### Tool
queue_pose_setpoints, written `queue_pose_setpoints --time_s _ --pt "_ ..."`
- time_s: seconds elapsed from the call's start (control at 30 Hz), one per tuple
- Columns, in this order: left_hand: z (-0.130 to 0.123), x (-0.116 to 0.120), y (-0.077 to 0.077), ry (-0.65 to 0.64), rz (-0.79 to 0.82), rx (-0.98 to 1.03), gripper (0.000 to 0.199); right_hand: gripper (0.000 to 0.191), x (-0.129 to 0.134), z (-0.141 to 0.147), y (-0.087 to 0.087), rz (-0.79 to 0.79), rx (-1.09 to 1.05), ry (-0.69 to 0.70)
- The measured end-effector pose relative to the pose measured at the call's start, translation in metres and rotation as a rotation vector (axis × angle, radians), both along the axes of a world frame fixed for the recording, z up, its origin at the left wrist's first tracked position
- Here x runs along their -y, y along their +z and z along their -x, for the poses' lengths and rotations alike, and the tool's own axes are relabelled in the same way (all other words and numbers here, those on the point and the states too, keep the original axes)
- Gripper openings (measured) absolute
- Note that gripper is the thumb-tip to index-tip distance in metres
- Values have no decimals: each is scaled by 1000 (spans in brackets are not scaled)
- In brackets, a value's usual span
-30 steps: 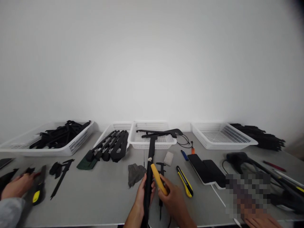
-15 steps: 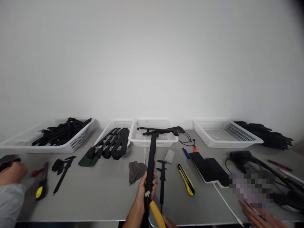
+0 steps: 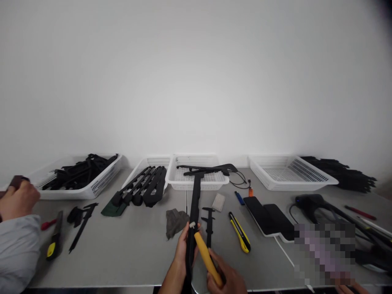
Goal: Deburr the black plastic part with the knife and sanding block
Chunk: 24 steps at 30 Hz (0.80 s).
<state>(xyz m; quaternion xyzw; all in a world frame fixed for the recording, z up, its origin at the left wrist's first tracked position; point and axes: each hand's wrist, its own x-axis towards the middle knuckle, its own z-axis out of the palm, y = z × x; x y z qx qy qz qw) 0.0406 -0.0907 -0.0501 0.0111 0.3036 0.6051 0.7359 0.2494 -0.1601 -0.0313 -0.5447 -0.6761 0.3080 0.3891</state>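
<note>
Black part (image 3: 195,200) — left hand (image 3: 183,248) curled around

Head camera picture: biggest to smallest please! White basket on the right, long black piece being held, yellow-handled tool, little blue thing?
1. White basket
2. Long black piece in the left hand
3. Yellow-handled tool in the right hand
4. Little blue thing

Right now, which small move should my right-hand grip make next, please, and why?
I would probably draw the yellow-handled tool lightly along the long black part. Your right-hand grip holds its handle, its pale tip appears to lie at the part, though contact is hard to confirm, and your left-hand grip supports that part.
</note>
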Motion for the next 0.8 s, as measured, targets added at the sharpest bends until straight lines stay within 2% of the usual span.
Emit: queue_pose_setpoints --time_s 0.07,0.13,0.27,0.4,0.57,0.8 --pt "-2 -1 0 48 27 -6 22 36 -11 38 -2 -1 -3 16" --pt "-3 -2 0 73 24 -3 20 39 -26 52 -1 0 -13 18" --pt "-3 -1 3 45 -18 5 24 46 -53 52 15 -20 -38 -62" --pt "-1 0 2 7 -20 0 28 48 -59 49 26 -73 -65 -121" --pt "-3 0 1 43 -26 -2 22 50 -59 47 26 -82 -86 -76" --pt "-5 -1 3 32 -40 2 21 49 -76 48 34 -116 12 -11"
